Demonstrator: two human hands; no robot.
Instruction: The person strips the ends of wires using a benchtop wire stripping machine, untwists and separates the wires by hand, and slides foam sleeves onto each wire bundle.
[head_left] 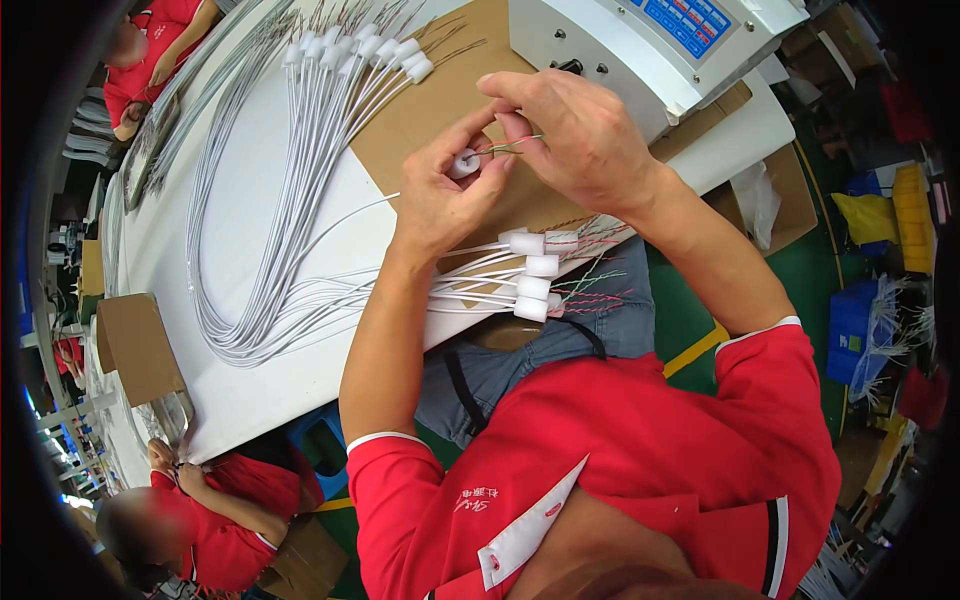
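Observation:
My left hand (450, 190) is closed around a white cable near its end, where a white cylindrical sleeve (464, 163) sits. Thin twisted wires (505, 148) in green and reddish tones come out of that sleeve. The fingers of my right hand (585, 140) pinch these wires just to the right of the sleeve. Below my hands, several more sleeved cable ends (540, 266) lie at the table edge, their coloured wires hanging over my lap. A large bundle of white cables (290, 190) loops across the table to the left, with white sleeves (400, 55) at its far ends.
A white machine with a blue keypad (690, 20) stands at the back right on brown cardboard (470, 50). Co-workers in red shirts (230, 510) sit at the left edge. A cardboard box (140, 345) stands at the table's left end. Blue bins (850, 330) are at right.

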